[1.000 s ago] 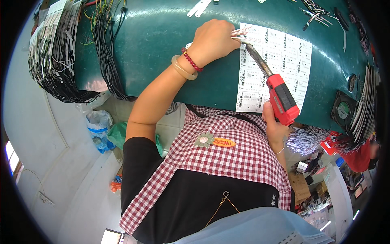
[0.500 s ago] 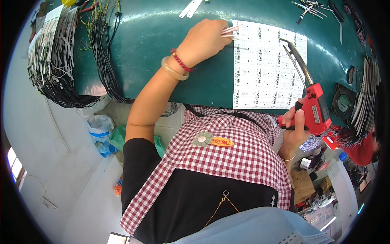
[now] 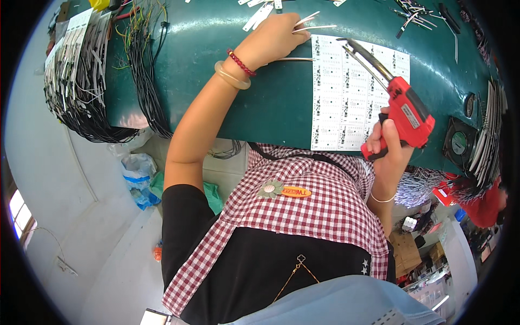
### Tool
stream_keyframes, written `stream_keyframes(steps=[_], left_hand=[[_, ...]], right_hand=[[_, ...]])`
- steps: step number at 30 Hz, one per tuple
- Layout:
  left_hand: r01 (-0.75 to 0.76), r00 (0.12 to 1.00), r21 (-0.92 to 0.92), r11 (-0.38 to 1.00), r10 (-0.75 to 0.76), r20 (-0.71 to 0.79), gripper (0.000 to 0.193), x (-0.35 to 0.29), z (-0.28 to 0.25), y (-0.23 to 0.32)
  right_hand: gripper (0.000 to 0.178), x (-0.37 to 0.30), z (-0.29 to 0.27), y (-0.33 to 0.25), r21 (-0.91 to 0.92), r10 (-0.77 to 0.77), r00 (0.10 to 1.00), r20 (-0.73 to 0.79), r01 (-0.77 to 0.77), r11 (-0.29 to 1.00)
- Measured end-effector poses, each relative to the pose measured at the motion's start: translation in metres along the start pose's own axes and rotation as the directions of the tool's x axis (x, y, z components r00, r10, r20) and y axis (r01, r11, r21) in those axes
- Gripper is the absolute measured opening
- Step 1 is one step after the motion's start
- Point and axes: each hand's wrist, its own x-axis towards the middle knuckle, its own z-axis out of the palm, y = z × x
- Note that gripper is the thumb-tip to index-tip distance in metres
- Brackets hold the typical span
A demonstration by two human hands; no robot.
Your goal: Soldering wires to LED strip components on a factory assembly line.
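While the right hand (image 3: 391, 145) grips the red soldering gun (image 3: 405, 111) over the white circuit-board panel (image 3: 355, 92) on the green bench (image 3: 260, 108), the left hand (image 3: 273, 40), farther left, pinches thin white strips (image 3: 311, 24).

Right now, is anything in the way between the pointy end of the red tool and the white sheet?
Nothing visible is. The right hand holds the red soldering gun with its tip above the white panel of small boards. The left hand holds thin white strips off to the panel's left corner.
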Motion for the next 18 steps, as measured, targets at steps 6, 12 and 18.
stream_keyframes(steps=[6,12,18], left_hand=[[0.048,0.997,-0.059,0.997,-0.051,-0.052,0.028,0.001,0.002,0.004],[0.040,0.993,0.041,0.998,-0.035,-0.112,0.027,0.003,0.008,0.004],[-0.027,0.992,-0.046,0.999,0.021,-0.124,0.025,0.001,0.004,0.004]], right_hand=[[0.023,0.010,0.018,0.007,-0.013,0.078,0.997,-0.016,-0.078,0.997],[0.023,0.014,0.021,0.011,-0.151,0.062,0.998,0.017,-0.059,0.987],[0.024,0.011,0.019,0.010,-0.154,0.073,0.997,0.000,-0.073,0.985]])
